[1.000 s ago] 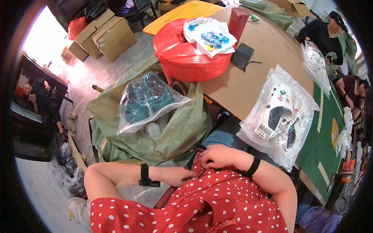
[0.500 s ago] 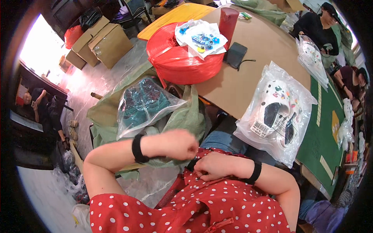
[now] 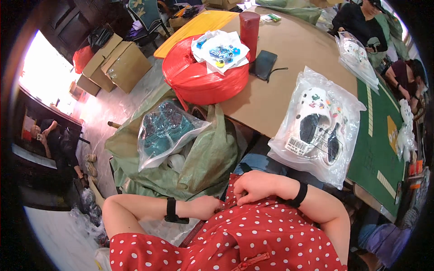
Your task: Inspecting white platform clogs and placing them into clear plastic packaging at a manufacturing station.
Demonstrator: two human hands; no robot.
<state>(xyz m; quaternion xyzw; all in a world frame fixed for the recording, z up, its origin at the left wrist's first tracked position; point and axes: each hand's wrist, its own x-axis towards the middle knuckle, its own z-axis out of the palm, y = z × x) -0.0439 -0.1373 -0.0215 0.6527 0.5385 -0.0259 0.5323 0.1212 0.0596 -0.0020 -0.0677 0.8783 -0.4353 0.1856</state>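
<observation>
Both hands are at my waist, against the red polka-dot garment (image 3: 271,230) I wear. My right hand (image 3: 255,186) is closed with its fingers curled into the cloth at the front. Lower and to the left, my left hand (image 3: 204,207) is closed against the side of the same garment; its fingertips are hidden. On the table, right of my hands, lies a clear bag (image 3: 350,106) holding white clogs (image 3: 315,108) with colourful charms. Left of my hands, a clear bag of dark green shoes (image 3: 167,124) rests in an open green woven sack (image 3: 210,156).
A big red roll of plastic twine (image 3: 208,83) bears a white packet of blue charms (image 3: 220,50). Beside it are a red cylinder (image 3: 249,34) and a black phone (image 3: 263,64). Another bagged pair (image 3: 355,54) lies near a person (image 3: 361,22). Cardboard boxes (image 3: 124,67) stand on the floor.
My left hand has dropped from in front of the sack to my waist. My right hand has shifted slightly up and right, and the view has tilted a little.
</observation>
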